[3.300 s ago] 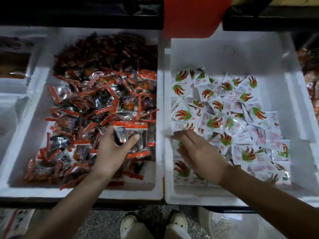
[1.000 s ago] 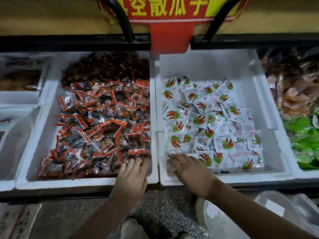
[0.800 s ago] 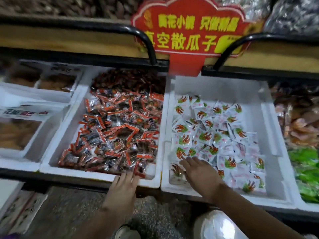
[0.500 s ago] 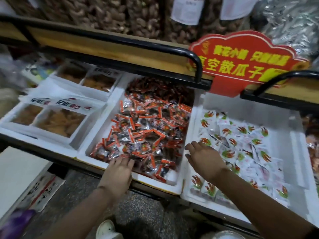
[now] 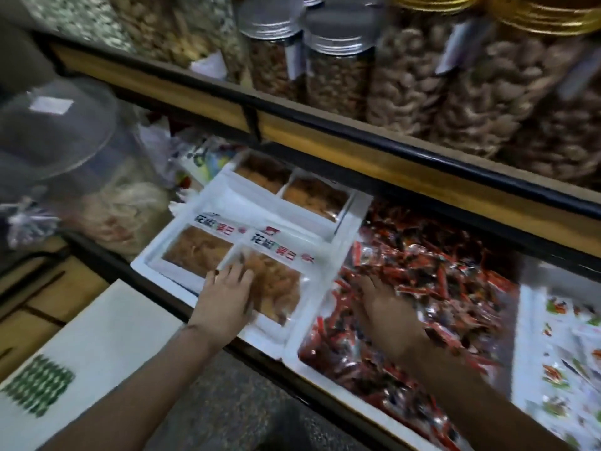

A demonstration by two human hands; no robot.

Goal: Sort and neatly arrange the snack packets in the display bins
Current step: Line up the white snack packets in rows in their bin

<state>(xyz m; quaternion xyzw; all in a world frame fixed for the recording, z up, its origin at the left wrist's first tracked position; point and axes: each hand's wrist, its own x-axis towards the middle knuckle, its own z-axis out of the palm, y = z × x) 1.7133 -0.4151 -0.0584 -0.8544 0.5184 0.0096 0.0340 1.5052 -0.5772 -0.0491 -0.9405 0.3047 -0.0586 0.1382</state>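
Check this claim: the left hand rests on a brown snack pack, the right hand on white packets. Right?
No. The head view shows the right hand on the red packets instead; the left hand does rest on a brown snack pack.

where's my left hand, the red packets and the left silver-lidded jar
left hand [image 5: 227, 297], head view, back of the hand
red packets [image 5: 439, 271], head view, middle of the pile
left silver-lidded jar [image 5: 270, 70], head view, its clear side wall
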